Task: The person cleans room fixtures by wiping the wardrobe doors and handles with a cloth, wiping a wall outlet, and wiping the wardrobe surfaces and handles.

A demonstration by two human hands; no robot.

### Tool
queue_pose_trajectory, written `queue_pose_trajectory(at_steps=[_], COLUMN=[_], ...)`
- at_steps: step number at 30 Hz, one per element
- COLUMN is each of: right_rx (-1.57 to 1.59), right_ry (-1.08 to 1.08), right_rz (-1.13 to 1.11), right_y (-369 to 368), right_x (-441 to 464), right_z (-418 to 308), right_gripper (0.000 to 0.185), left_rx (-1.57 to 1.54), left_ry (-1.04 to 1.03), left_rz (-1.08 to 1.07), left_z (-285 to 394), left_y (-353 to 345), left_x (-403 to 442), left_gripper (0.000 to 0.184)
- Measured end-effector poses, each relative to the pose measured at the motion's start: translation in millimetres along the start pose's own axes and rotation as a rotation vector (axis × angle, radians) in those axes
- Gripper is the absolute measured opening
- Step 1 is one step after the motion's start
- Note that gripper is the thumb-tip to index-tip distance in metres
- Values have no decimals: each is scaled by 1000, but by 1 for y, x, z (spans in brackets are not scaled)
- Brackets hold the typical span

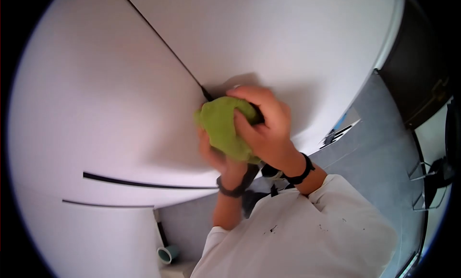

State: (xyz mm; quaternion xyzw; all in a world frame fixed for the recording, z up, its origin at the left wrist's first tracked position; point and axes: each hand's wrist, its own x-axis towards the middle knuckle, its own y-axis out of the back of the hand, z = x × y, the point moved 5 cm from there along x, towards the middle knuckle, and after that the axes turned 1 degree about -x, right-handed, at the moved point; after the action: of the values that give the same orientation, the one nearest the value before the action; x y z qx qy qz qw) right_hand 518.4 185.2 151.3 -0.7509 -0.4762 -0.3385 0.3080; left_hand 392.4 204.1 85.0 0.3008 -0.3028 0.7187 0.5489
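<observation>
A green cloth (221,124) is bunched up between my two hands, in front of a white panelled surface (120,100). My right hand (271,127) grips it from the right, its thumb pressed on the cloth and its fingers curled over the far side. From below and to the left, my left hand (216,155) closes around the cloth, which covers most of its fingers. A thin dark seam (163,40) runs down the white surface and ends at the cloth. Whether the cloth touches the surface, I cannot tell.
Dark horizontal strips (144,184) mark the lower left of the white surface. Below is a grey floor (192,220) with a pale green, cup-shaped container (167,254). A dark door-like panel (418,62) and a chair (434,175) are at the right.
</observation>
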Motion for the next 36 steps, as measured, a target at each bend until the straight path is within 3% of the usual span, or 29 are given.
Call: queue_pose_trajectory(at_steps=[1,4,6,10,12,17,20,22,24,27,31,33,36], right_rx=[-64,-113,-95,-61,81,-6,-184,-119,156,160,49,19,4], right_ry=[-1,-35,-64,-63,-252,-247,-269,-355,-387,-353,-264,-260,-268], right_rz=[-22,-82,-108,-122,51,404,615,722,747,747,667,653,642], right_y=[1,10,9,19,29,67,117,142,146,141,141,146,148], right_x=[-2,-9,-26,-64,-93,-108,-90,-81,-76,-74,-72,-68,-68], right_z=[2,32,45,79,109,122,115,118,117,110,105,104,107], right_gripper=[25,25,24,26,26,21,19,17,16,19,22,21,20], left_rx=[-143,208,23,-33,3,42,156,289,361,487,440,504,440], left_ry=[23,-149,-58,-9,81,162,179,5,-75,-168,-278,-517,-457], left_rz=[87,84,11,-43,-58,-331,-358,-355,-309,-281,-251,-230,-169], left_z=[-9,-57,-54,-61,-56,-42,-28,-10,1,19,34,39,27], left_y=[-1,10,8,1,-2,16,15,1,-9,-18,-15,-19,-11], left_x=[-10,-37,-35,-58,-66,-67,-72,-66,-61,-36,7,15,19], left_gripper=[37,35,30,26,26,29,31,47,51,66,68,68,67])
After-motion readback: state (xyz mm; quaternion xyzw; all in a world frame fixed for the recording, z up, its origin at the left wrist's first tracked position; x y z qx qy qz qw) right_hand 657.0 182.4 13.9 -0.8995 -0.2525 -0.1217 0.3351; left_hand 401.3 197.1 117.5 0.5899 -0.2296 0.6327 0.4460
